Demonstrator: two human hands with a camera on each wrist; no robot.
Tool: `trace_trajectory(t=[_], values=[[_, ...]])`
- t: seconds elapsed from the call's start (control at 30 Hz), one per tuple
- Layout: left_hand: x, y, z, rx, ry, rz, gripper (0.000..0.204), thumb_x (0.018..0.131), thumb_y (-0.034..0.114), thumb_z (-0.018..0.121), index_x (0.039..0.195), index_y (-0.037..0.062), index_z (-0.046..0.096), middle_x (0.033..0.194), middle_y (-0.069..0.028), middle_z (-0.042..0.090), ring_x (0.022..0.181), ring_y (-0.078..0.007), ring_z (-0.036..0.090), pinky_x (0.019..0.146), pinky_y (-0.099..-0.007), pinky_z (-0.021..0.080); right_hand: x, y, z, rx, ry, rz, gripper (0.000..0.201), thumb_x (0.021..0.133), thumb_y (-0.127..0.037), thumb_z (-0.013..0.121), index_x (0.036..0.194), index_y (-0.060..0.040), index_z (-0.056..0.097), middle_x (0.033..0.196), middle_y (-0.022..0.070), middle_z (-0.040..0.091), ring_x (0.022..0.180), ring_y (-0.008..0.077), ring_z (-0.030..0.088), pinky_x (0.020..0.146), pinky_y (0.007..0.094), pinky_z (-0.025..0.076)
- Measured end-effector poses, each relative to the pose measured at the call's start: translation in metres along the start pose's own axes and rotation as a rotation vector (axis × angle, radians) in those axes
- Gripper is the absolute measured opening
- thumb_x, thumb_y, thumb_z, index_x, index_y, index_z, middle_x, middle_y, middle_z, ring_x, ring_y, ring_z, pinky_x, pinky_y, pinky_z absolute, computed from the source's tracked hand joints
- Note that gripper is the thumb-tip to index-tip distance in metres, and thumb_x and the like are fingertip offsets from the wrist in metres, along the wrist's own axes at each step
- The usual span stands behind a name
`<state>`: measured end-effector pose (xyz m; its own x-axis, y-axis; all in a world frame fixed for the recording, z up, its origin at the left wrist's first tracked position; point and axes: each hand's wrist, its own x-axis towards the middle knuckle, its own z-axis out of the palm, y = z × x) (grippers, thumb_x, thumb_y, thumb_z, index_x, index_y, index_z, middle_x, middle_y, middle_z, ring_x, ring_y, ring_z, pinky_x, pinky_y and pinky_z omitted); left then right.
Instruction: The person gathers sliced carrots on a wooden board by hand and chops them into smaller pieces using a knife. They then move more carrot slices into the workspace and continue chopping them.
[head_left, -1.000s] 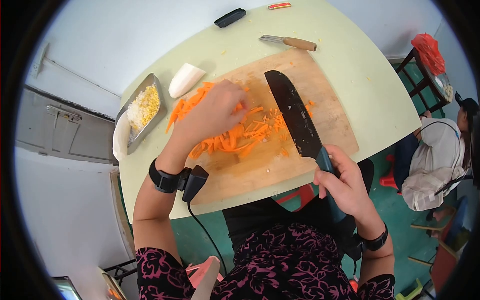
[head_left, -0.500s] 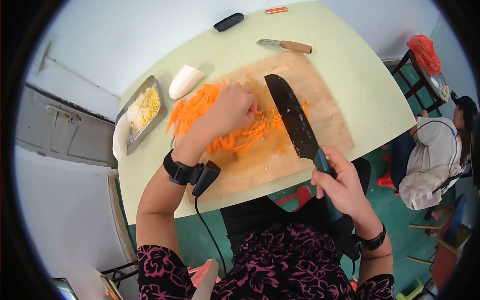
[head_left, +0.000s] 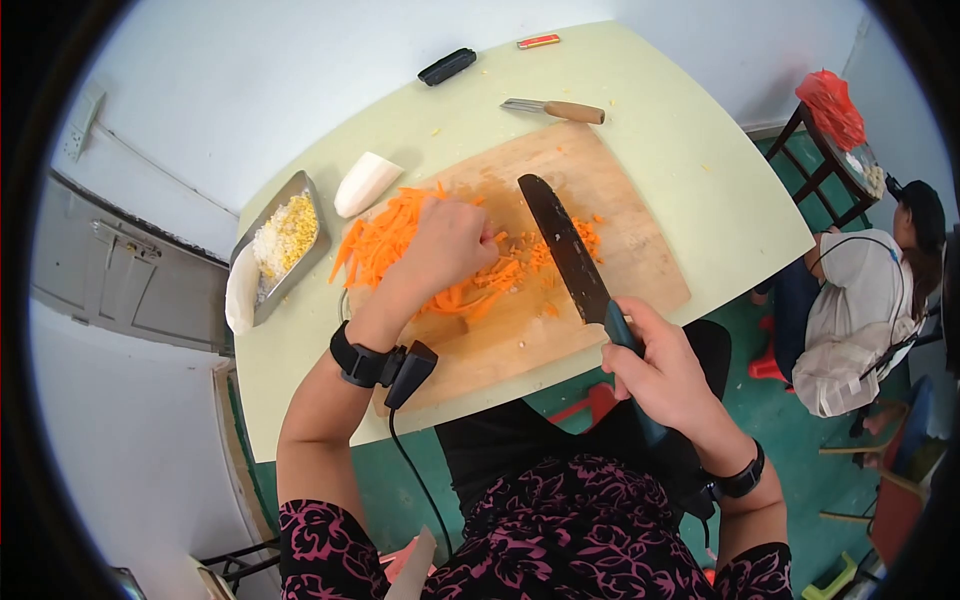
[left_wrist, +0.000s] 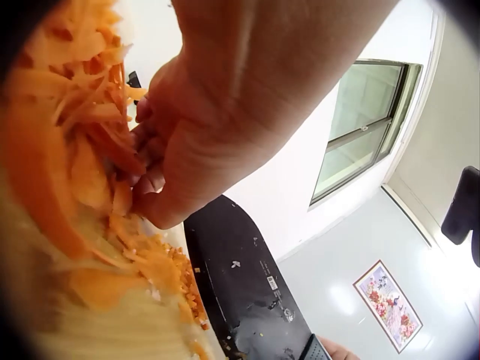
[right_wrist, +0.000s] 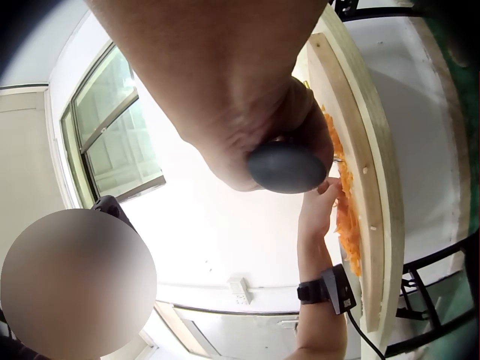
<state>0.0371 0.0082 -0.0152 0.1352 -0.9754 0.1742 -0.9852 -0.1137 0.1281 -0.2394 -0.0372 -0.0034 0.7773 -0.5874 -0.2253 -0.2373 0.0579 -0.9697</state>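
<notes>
The left hand [head_left: 447, 243], its fingers curled, rests among orange carrot strips [head_left: 385, 238] on the wooden cutting board [head_left: 640, 240]. In the left wrist view its fingertips press against strips [left_wrist: 90, 172]. The right hand [head_left: 665, 372] grips the blue-green handle of a broad dark knife [head_left: 565, 250]; the blade lies over the board beside finely chopped carrot [head_left: 584, 238]. In the right wrist view the right hand [right_wrist: 292, 127] wraps the handle, whose rounded end [right_wrist: 286, 168] faces the camera.
At the left are a metal tray [head_left: 318, 245] of white and yellow bits and a white peeled piece [head_left: 367, 184]. A wooden-handled peeler [head_left: 572, 111], a black object [head_left: 447, 67] and a red lighter [head_left: 538, 42] lie farther back. A person [head_left: 865, 290] sits at right.
The knife and right hand have shifted slightly left and down in the head view. The left hand has moved from the strips toward the board's middle, then slightly back, its fingers more curled.
</notes>
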Motion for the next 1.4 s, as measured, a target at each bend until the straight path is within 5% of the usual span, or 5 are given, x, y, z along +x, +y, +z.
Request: trace_trajectory(t=[0.1,0.4,0.5,0.7,1.4], values=[[0.002,0.004,-0.010,-0.176,-0.113,-0.188,0.002,0.066,0.006,0.062,0.064,0.0040,0.062,0.062,-0.0107,0.060,0.066,-0.0256,0.056,0.070,-0.0349,0.041,0.004,0.001,0.005,-0.072,0.027,-0.056,0.033,0.082,-0.008,0.053,0.113,0.0041,0.050,0.057,0.0083,0.049,0.049,0.0169,0.053,0.049,0.0324,0.041],[-0.028,0.019,-0.011,-0.059,0.048,0.079,0.003,0.067,0.008,0.068,0.068,0.0060,0.067,0.063,-0.0053,0.062,0.068,-0.0229,0.057,0.070,-0.0323,0.040,0.011,-0.004,0.015,-0.139,0.009,-0.085,0.031,0.081,-0.007,0.052,0.109,0.0053,0.050,0.056,0.0136,0.047,0.047,0.0240,0.050,0.048,0.0353,0.039],[-0.031,0.017,-0.003,-0.245,0.033,-0.011,0.007,0.070,0.009,0.066,0.065,0.0057,0.065,0.064,-0.0074,0.061,0.072,-0.0257,0.056,0.068,-0.0360,0.037,0.007,-0.012,0.016,-0.175,-0.010,-0.096,0.033,0.081,-0.009,0.053,0.110,0.0055,0.048,0.057,0.0162,0.050,0.049,0.0282,0.054,0.050,0.0383,0.041],[-0.044,0.035,-0.006,-0.342,0.238,-0.098,0.011,0.071,0.008,0.070,0.079,0.0019,0.069,0.078,-0.0119,0.062,0.079,-0.0294,0.058,0.069,-0.0389,0.048,0.006,-0.028,0.022,-0.498,-0.034,-0.265,0.041,0.082,-0.010,0.053,0.119,0.0063,0.043,0.062,0.0205,0.056,0.058,0.0360,0.059,0.054,0.0445,0.046],[-0.044,0.030,0.013,-0.276,0.172,0.096,0.023,0.065,-0.003,0.068,0.088,0.0003,0.068,0.094,-0.0151,0.065,0.087,-0.0327,0.061,0.075,-0.0384,0.052,-0.016,-0.042,0.042,-1.042,-0.072,-0.415,0.057,0.069,-0.010,0.057,0.120,0.0130,0.052,0.049,0.0078,0.047,0.035,0.0160,0.047,0.032,0.0292,0.039]])
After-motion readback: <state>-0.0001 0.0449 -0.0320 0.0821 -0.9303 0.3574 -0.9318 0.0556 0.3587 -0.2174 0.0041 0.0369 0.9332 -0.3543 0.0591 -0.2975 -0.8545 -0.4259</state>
